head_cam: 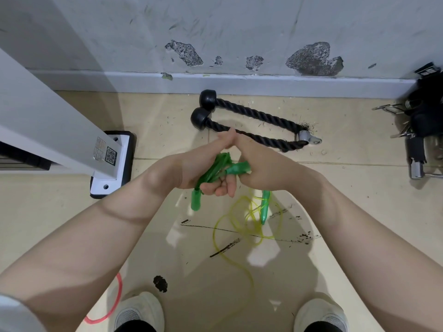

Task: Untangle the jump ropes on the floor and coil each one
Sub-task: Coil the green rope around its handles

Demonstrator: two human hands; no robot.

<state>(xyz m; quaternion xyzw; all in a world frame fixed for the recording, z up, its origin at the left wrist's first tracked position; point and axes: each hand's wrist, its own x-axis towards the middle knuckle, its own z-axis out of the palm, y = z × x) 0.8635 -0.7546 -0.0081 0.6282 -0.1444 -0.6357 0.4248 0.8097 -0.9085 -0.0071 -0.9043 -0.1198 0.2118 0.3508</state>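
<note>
A green jump rope (221,165) is bunched between both hands above the floor. My left hand (203,168) grips its folded cord, and one green handle (196,200) hangs below that fist. My right hand (261,167) holds another green handle (237,169) against the bundle. Both index fingers point forward and touch at the tips. A yellow-green rope (242,226) lies in loose loops on the floor below, with a green handle (265,207) resting among them. A red rope (115,300) curves on the floor at lower left, partly hidden by my left arm.
A black thick rope attachment (251,122) with two rubber ends lies by the scuffed wall (215,32). A white machine post and its base plate (110,164) stand at left. Black straps and metal clips (422,130) pile at right. My two shoes (141,312) stand at the bottom.
</note>
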